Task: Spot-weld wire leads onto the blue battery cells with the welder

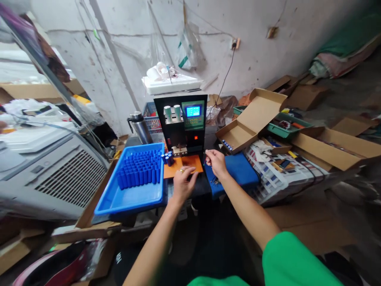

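Note:
My left hand [183, 183] hovers at the front edge of an orange board [169, 170], its fingers curved and apart with nothing visible between them. My right hand [216, 162] is closed in a pinch above the left part of a blue mat [241, 171]; what it holds is too small to name. Behind both hands stands a black machine [186, 138] with a lit blue screen. Several blue cells [168, 159] stand at the board's left edge. A blue tray [132, 196] to the left holds many upright blue cells. Small metal bits [214, 181] lie on the mat.
A steel flask [141, 128] stands behind the tray. Right of the machine is an open cardboard box [238, 137] with a few blue cells, then a green bin [285, 131] and a white crate [264, 178]. A grey air cooler [59, 174] is at the left.

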Available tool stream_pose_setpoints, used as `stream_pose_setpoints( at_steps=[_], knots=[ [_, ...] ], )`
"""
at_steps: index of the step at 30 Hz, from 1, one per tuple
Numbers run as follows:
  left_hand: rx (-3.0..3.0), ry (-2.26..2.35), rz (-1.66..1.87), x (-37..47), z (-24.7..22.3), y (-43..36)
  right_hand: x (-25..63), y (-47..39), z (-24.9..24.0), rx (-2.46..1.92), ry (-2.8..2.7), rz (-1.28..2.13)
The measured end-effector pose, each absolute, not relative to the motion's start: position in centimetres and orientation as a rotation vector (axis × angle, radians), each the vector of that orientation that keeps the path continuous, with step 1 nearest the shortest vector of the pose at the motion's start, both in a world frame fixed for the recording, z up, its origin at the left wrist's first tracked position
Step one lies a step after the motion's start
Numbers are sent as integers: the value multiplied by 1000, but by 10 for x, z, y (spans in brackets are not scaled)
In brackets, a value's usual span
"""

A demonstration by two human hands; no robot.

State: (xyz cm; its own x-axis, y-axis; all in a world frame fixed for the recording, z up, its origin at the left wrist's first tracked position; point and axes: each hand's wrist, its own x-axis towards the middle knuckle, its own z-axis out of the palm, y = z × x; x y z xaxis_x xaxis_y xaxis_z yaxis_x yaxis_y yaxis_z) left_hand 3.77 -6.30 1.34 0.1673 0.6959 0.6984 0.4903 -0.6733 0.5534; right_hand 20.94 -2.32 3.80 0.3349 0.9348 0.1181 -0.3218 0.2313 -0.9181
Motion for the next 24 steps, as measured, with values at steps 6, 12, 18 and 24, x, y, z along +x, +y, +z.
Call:
stream_pose_setpoints(
  at_steps=[6,12,18,24],
  knots=[
    [2517,1343,1487,29,5,-90,164,-50,33,-894,-728,1207],
    [2575,1463,1426,11,-10,-105,138,-72,28,-828,-592,1348],
    [2393,1465,1542,1,-6,-122,119,-84,30,-833,-543,1421],
    [1770,1528,1607,-9,-15,-161,107,-118,6,-874,-600,1560]
  ],
)
